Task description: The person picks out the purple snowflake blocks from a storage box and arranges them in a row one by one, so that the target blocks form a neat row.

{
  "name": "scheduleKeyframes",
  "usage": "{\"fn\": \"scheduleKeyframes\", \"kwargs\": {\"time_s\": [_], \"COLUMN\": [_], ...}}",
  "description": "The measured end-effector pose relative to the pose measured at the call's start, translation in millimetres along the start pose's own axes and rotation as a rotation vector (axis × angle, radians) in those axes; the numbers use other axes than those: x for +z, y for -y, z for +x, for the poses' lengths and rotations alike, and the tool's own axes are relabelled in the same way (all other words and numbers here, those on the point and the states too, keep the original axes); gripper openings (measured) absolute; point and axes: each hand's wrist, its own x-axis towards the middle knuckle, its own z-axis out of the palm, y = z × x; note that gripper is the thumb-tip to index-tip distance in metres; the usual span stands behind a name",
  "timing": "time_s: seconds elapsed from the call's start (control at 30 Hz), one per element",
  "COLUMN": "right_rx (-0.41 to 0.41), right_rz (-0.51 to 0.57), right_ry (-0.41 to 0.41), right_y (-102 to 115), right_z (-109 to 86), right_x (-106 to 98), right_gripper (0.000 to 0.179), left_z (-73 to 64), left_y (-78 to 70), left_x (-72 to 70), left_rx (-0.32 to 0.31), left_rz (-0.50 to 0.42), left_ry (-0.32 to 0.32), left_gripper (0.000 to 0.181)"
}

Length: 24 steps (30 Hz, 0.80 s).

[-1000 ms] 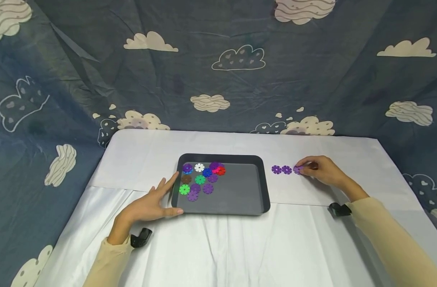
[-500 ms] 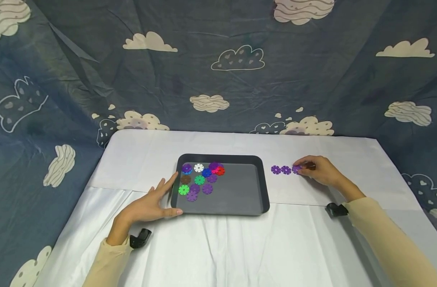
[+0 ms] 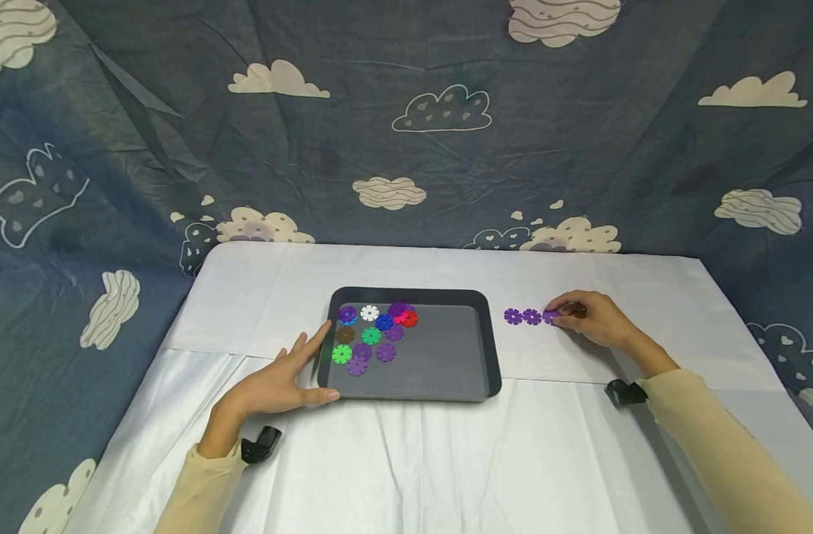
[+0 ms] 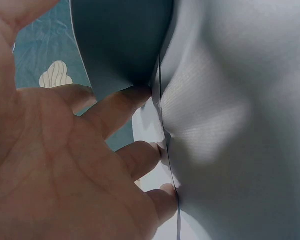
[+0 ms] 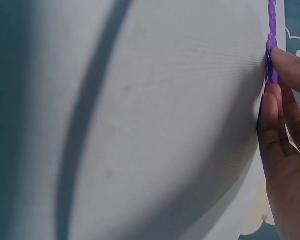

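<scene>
In the head view my right hand (image 3: 596, 319) is at the right of the table, its thumb and fingertips pinching a purple snowflake disc (image 3: 550, 317). That notched disc is partly hidden by the fingers; the right wrist view shows the thumb against the purple disc (image 5: 272, 60). Two more purple snowflake discs (image 3: 522, 317) lie in a row just left of it. My left hand (image 3: 276, 382) rests at the left edge of a dark grey tray (image 3: 440, 374), fingers spread, with the thumb at the near-left corner. Close up, the left fingers (image 4: 115, 110) reach out along the tray's side.
Several loose snowflake discs lie in the tray's left half, among them a white one (image 3: 369, 313), a brown one (image 3: 345, 334), a light green one (image 3: 342, 354) and a red one (image 3: 410, 319). White cloth (image 3: 413, 460) covers the table; a cloud-patterned curtain (image 3: 446, 185) hangs behind.
My right hand and the pinched snowflake disc have shifted slightly left, toward the other two purple discs. The left hand and the tray keep their places.
</scene>
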Motion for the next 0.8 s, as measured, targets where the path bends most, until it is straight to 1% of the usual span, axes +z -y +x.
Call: {"fn": "scheduleKeyframes", "kwargs": {"time_s": [0.3, 0.6, 0.8], "right_rx": [0.003, -0.002, 0.013], "right_rz": [-0.004, -0.009, -0.004], "right_ry": [-0.012, -0.006, -0.001], "right_y": [1.8, 0.3, 0.3], "right_z": [-0.8, -1.8, -1.7], "right_x": [1.4, 0.8, 0.9], "right_gripper": [0.022, 0.024, 0.026], "left_z": [0.0, 0.5, -0.2], "left_y": [-0.9, -1.0, -0.7], "left_x": [-0.2, -0.7, -0.5], "left_rx": [0.004, 0.008, 0.008], "left_rz": [0.004, 0.010, 0.008], "left_ry": [-0.003, -0.004, -0.003], "left_gripper": [0.111, 0.112, 0.112]}}
